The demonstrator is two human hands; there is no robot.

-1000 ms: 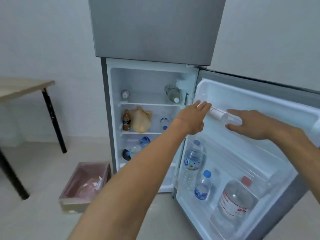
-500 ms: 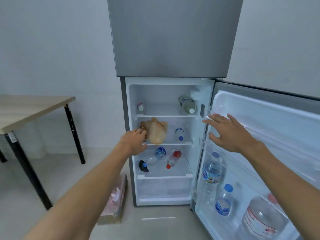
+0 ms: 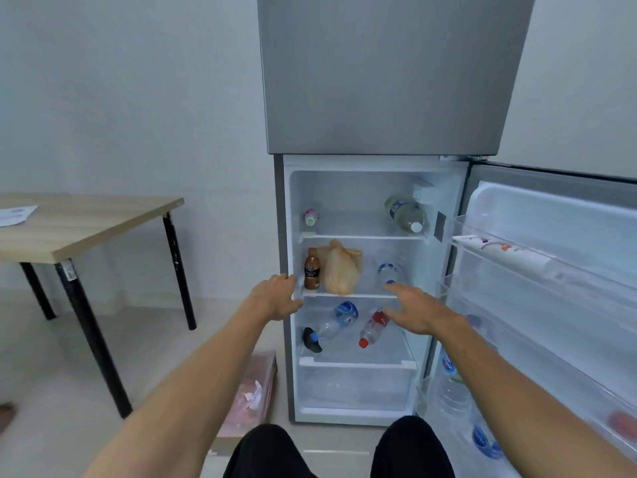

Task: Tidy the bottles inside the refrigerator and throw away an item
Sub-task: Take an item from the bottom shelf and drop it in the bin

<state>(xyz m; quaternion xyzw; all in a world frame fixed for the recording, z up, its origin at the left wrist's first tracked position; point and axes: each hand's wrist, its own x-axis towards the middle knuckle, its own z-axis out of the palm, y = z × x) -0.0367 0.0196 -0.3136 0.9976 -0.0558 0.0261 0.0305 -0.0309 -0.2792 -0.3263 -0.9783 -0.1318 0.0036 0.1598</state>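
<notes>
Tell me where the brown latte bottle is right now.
In the head view, the brown latte bottle stands upright at the left end of the fridge's middle shelf, beside the yellowish bag and just beyond the left hand.

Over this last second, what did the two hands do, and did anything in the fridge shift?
Both hands left the white tube in the door's top rack. The left hand swung to the middle shelf's left edge beside the brown latte bottle; the right hand now reaches open toward the shelves. Neither holds anything. Bottles and the bagged item stayed put.
</notes>
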